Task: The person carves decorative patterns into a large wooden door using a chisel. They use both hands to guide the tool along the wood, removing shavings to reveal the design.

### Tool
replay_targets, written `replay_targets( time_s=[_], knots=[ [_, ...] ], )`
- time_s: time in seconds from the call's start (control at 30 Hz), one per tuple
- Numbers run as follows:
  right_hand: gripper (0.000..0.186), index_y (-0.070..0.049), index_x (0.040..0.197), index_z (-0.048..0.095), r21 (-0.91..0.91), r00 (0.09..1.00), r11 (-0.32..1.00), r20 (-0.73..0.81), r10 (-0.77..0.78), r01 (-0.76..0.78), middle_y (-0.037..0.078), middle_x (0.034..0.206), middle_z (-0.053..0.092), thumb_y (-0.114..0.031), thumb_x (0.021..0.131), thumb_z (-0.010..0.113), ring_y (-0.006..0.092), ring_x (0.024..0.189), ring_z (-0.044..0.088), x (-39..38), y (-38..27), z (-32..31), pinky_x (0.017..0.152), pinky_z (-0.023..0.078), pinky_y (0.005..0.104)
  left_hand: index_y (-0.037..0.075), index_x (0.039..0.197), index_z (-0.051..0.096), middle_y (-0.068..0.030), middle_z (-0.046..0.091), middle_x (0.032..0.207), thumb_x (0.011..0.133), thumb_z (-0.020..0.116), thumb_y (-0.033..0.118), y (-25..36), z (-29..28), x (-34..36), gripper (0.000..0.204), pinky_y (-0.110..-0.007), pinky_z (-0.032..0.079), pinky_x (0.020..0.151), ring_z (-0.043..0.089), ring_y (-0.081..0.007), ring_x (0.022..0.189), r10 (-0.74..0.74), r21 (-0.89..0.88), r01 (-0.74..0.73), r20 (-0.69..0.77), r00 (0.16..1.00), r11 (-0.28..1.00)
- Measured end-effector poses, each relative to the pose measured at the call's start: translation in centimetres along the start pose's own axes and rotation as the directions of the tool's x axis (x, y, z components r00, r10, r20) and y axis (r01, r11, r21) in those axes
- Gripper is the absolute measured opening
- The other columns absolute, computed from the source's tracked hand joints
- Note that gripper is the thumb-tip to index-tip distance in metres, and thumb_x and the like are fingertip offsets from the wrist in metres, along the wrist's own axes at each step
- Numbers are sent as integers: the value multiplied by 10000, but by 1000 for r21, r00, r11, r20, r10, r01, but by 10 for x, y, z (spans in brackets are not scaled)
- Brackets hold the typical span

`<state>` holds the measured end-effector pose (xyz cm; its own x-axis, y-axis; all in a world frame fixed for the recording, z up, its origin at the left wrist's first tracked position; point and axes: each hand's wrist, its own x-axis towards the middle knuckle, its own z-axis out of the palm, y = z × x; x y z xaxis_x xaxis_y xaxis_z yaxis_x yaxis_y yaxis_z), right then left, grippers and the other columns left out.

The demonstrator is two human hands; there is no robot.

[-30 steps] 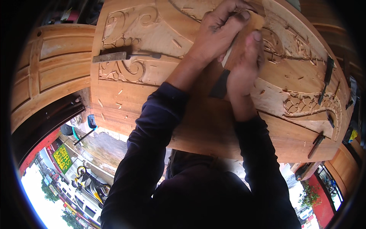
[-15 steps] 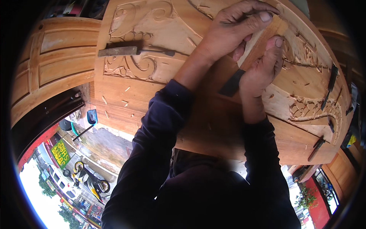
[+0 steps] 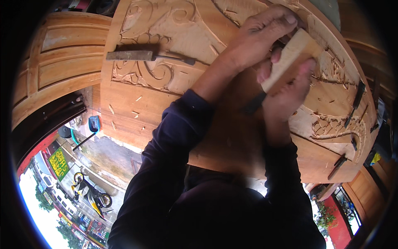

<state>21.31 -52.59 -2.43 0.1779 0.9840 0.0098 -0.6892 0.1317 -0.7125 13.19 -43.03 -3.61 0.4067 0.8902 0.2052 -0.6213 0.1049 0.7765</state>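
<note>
My right hand (image 3: 288,97) is closed round a rectangular wooden block (image 3: 286,62) with a dark lower end (image 3: 253,103), tilted above a carved wooden panel (image 3: 199,141). The fingers of my left hand (image 3: 259,41) curl against the block's pale left side, near its upper end. Part of the left grip is hidden behind the block. To the left of my left forearm lies a chisel (image 3: 130,55), its wooden handle leftward and its blade toward my arm. Scroll carving (image 3: 151,70) shows around this chisel.
More dark-handled tools (image 3: 359,96) rest along the panel's right edge, one of them (image 3: 337,167) at the lower right. Wood chips (image 3: 138,98) lie scattered on the panel. A panelled wooden door (image 3: 70,50) stands at the left. Beyond are a blue dustpan (image 3: 94,123) and a parked motorcycle (image 3: 91,191).
The block has turned so that more of its pale left side shows, and its upper end has moved slightly down and right. Both hands have shifted with it.
</note>
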Motion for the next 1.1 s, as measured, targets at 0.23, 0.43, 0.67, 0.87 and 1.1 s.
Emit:
replay_targets(
  time_s=[0.23,0.43,0.67,0.87,1.1],
  knots=[
    [432,-34,1150,571,-417,981,909,-172,-86,7,142,957,618,-433,1116,408,220,718,607,26,14,24,599,494,345,42,1401,594,-32,679,990,1124,501,367,39,-26,-8,438,-186,495,529,608,-57,664,-86,70,83,53,995,994],
    [429,0,1054,566,-394,986,911,-60,-153,117,138,861,619,-385,1127,393,224,633,614,11,24,31,591,509,355,35,1228,705,-10,707,1038,1065,638,178,14,-28,5,227,-234,518,869,624,-67,956,297,166,-309,92,950,936],
    [465,19,1093,581,-484,971,864,-106,-213,136,126,836,640,-416,1121,420,225,688,648,17,19,32,624,532,343,28,1175,687,-14,692,1124,1059,614,79,16,-16,-2,146,-257,492,960,607,-81,1068,231,71,-234,54,971,970],
    [470,0,991,535,-464,967,871,-100,-236,165,134,706,601,-438,1120,420,220,509,579,20,20,34,477,480,342,32,1127,664,-3,666,1098,1052,618,83,11,-21,11,101,-254,482,947,595,-78,1040,279,101,-287,88,956,953],
    [469,4,1010,560,-472,975,874,-111,-191,118,131,746,616,-432,1118,426,212,584,607,13,19,34,547,501,328,45,1071,662,9,662,1023,1036,646,75,4,-23,2,49,-250,478,901,590,-69,987,305,116,-310,57,951,944]
  ],
)
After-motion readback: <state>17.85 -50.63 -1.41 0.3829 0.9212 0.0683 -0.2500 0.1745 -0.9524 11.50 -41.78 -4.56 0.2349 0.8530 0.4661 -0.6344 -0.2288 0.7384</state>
